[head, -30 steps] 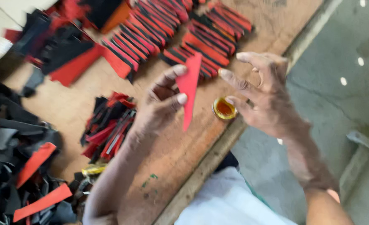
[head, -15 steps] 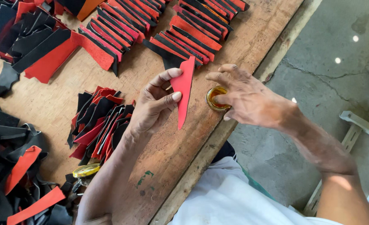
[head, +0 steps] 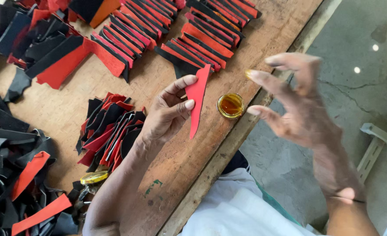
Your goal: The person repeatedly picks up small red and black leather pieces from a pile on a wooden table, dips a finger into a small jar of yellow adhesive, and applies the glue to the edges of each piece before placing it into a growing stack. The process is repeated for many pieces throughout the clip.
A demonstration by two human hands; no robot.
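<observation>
My left hand (head: 167,116) pinches a red pointed strip (head: 197,98) between thumb and fingers, holding it upright over the wooden table (head: 176,170). A small round tin of amber glue (head: 230,105) sits on the table just right of the strip, near the table's edge. My right hand (head: 296,98) hovers above and to the right of the tin, fingers spread, holding nothing; its index fingertip carries a yellowish smear.
Rows of overlapped red and black strips (head: 202,39) lie along the far side of the table. A loose heap of red and black pieces (head: 110,131) sits left of my forearm, and black scraps (head: 10,175) pile at the far left. A yellow lid (head: 94,177) lies nearby. Grey floor (head: 359,35) is at right.
My right hand has lifted out of the glue tin and drawn back to the right with fingers spread. My left hand still holds the red strip.
</observation>
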